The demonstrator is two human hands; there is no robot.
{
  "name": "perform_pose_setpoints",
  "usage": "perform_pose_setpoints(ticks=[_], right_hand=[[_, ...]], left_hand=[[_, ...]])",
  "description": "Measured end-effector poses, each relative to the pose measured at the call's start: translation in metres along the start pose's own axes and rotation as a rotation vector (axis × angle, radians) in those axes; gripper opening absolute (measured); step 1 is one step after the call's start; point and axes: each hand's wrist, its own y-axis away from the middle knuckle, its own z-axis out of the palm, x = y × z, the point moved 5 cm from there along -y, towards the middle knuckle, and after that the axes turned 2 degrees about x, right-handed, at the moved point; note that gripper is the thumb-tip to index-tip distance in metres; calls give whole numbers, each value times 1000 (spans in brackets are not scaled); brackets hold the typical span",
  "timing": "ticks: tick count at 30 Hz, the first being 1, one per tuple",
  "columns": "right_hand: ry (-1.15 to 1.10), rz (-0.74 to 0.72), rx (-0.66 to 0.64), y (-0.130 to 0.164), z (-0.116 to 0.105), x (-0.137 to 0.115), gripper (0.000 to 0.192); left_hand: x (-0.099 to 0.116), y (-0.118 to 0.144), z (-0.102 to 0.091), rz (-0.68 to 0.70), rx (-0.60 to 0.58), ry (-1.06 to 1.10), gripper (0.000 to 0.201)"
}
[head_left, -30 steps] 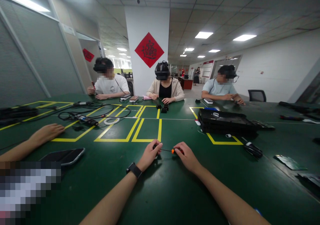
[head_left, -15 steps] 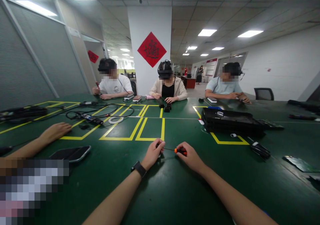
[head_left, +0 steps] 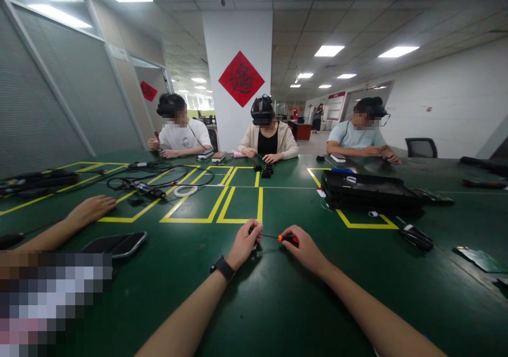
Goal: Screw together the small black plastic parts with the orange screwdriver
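Head view: two hands, right hand (head_left: 304, 250) gripping one screwdriver (head_left: 283, 238), left hand (head_left: 246, 243) pinched at its tip.

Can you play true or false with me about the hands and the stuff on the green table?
1. The right hand holds a small screwdriver with an orange handle. True.
2. The left hand wears a dark wristwatch. True.
3. The table is red. False: it is green with yellow tape lines.
4. The black case sits in the person's lap. False: it lies on the table, to the right.
5. A co-worker's hand rests on the table at the left. True.
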Motion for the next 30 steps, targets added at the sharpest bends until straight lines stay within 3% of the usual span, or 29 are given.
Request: perform_pose_setpoints(ticks=[9,16,30], right_hand=[[32,-18,-12,-2,4,6,23],[-7,-3,-1,-1,4,6,14],[-6,-12,-21,-3,2,3,20]], left_hand=[[-1,0,1,0,-5,-5,28],[1,0,0,7,11,-10,29],[1,1,-1,0,5,-19,29]])
